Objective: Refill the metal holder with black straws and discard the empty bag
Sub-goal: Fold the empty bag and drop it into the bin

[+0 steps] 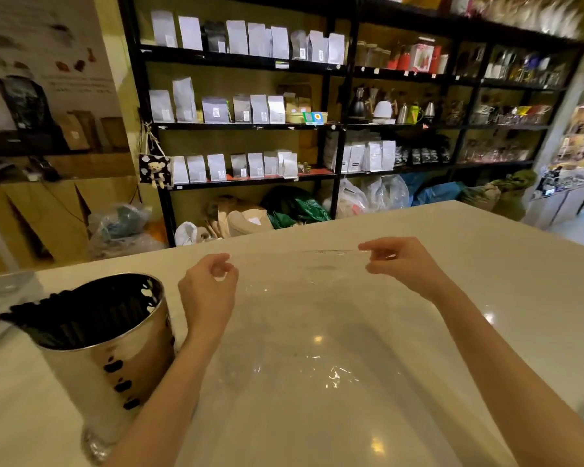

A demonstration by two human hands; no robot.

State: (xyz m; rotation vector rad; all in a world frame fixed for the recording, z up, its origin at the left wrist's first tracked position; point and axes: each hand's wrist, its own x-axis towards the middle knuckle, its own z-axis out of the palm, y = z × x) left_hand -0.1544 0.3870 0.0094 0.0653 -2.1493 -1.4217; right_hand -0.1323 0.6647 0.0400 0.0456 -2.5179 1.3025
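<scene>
A shiny metal holder (115,352) with punched holes stands on the white counter (486,264) at the left, filled with black straws (78,315) that lean out over its left rim. A clear, empty plastic bag (300,315) is stretched flat in front of me above the counter. My left hand (209,291) pinches the bag's top left corner, just right of the holder. My right hand (402,264) pinches the top right corner. The bag's lower part hangs down between my forearms.
Black shelving (341,123) with white and silver pouches, kettles and jars runs along the wall behind the counter. Bags and sacks (294,207) lie on the floor under it. Cardboard panels (48,217) stand at the left.
</scene>
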